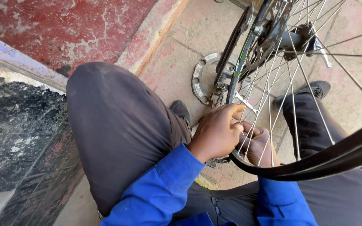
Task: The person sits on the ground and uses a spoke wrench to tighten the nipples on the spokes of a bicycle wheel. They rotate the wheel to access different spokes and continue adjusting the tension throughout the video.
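Note:
A bicycle wheel with thin silver spokes (294, 90) and a black tyre (336, 157) stands between my knees. My left hand (216, 132) is closed around something small at the rim, next to the black frame tube (237, 69). Seen through the spokes, my right hand (258, 144) grips the inner side of the rim. What each hand pinches is hidden by fingers. A rusty disc rotor sits at the hub (290, 39). Both arms wear blue sleeves (160, 188).
A round metal ring with holes (198, 79) lies on the paved floor by my black shoe (180, 109). My other shoe (315, 88) is at the right. A red step edge (156, 35) and a dark peeling wall (17, 125) are to the left.

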